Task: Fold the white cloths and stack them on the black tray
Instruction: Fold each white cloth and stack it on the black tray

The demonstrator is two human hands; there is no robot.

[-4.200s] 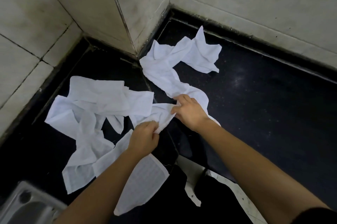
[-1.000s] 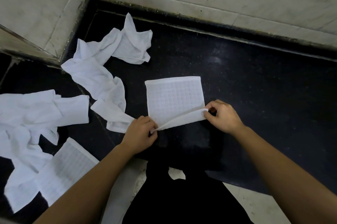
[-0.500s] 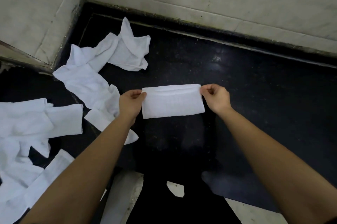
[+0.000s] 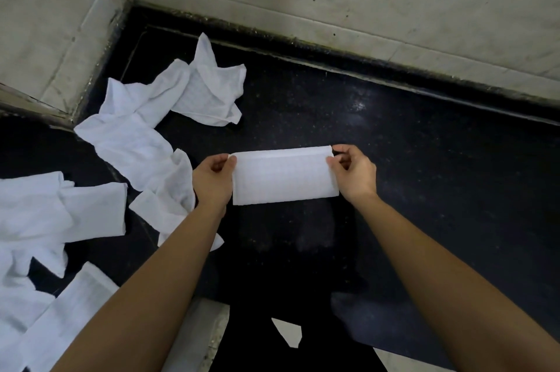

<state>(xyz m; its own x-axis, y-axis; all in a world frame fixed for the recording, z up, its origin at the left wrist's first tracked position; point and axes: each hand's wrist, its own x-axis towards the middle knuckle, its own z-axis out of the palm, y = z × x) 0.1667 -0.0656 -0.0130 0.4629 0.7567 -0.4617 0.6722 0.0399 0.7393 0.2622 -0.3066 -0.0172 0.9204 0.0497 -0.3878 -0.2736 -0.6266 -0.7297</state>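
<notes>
A white cloth [image 4: 285,176], folded in half into a wide rectangle, lies on the black counter [image 4: 424,159] in the middle of the view. My left hand [image 4: 212,179] pinches its far left corner. My right hand [image 4: 353,173] pinches its far right corner. Several crumpled white cloths [image 4: 145,132] trail from the back left corner toward my left arm. More loose white cloths [image 4: 45,220] lie in a heap at the left edge. No black tray shows in this view.
Pale tiled walls [image 4: 333,1] close the counter at the back and on the left. The counter's pale front edge [image 4: 200,338] runs below my arms, with dark clothing beneath. Bare black surface stretches to the right of the folded cloth.
The near edge of the flat cloth was lifted and brought over to the far edge, making a half fold. Both hands moved away from me with it. Since half a second ago, little differs.
</notes>
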